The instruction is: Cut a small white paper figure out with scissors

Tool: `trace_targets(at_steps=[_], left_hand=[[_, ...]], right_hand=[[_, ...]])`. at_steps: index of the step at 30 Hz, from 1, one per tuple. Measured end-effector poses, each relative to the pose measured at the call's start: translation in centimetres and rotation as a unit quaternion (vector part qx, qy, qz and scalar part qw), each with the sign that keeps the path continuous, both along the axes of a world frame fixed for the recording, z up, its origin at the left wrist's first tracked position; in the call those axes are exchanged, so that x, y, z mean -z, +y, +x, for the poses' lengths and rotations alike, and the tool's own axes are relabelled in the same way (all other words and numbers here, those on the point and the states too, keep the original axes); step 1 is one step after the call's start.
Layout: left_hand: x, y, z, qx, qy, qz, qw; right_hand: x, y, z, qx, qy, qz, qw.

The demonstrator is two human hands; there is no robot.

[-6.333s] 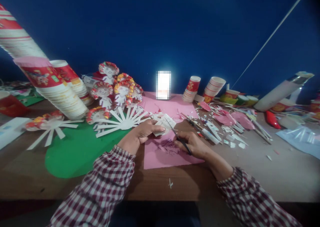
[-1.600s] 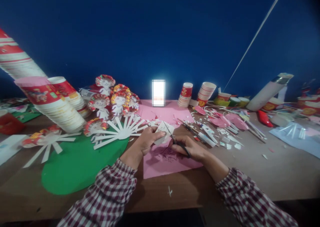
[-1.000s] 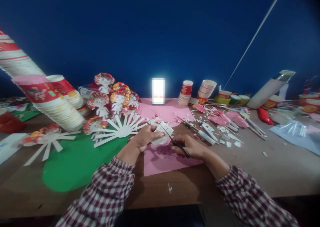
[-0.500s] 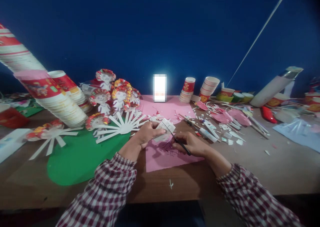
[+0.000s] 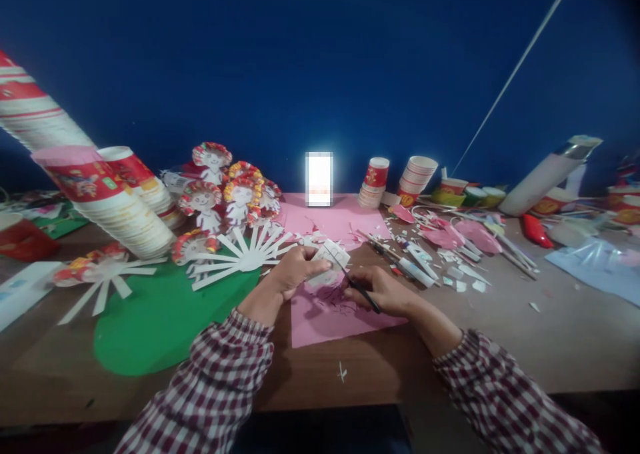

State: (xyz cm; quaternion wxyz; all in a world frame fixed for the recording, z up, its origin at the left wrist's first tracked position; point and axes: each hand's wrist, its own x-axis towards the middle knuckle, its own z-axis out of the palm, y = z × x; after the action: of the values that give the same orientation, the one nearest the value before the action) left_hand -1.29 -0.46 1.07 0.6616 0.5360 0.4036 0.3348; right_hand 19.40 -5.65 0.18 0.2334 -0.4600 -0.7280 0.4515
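Note:
My left hand (image 5: 295, 269) pinches a small white paper piece (image 5: 337, 253) with drawn lines on it, thumb on top. My right hand (image 5: 383, 289) is closed on a thin dark tool (image 5: 367, 297), which looks like scissors or a knife; its tip reaches the paper's right side. Both hands are over a pink sheet (image 5: 315, 327) that has dark marks and small scraps on it. The fingers under the paper are hidden.
A green sheet (image 5: 150, 341) and a white paper fan shape (image 5: 249, 257) lie left. Paper figures (image 5: 240, 197) and stacked cups (image 5: 120, 214) stand behind them. Scraps, brushes and pens (image 5: 415, 271) are spread right, near a leaning white cylinder (image 5: 540, 182).
The view has tilted up slightly, so the scene sits a little lower. The dark tool has shifted slightly against the paper; both hands keep their holds.

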Motion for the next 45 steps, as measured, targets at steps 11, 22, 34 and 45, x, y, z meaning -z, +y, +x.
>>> trace_targets(at_steps=[11, 22, 34, 45], left_hand=[[0.19, 0.09, -0.06, -0.004, 0.002, -0.015, 1.0], [0.22, 0.12, -0.02, 0.001, 0.002, -0.006, 1.0], [0.3, 0.11, -0.06, -0.001, -0.01, -0.025, 1.0], [0.13, 0.05, -0.09, -0.011, -0.009, -0.043, 0.999]], right_hand=[[-0.18, 0.01, 0.09, -0.001, -0.005, 0.001, 1.0], [-0.51, -0.13, -0.08, 0.007, -0.007, 0.026, 1.0], [-0.23, -0.09, -0.07, 0.008, -0.023, 0.029, 0.999], [-0.43, -0.1, -0.02, -0.002, -0.013, 0.017, 1.0]])
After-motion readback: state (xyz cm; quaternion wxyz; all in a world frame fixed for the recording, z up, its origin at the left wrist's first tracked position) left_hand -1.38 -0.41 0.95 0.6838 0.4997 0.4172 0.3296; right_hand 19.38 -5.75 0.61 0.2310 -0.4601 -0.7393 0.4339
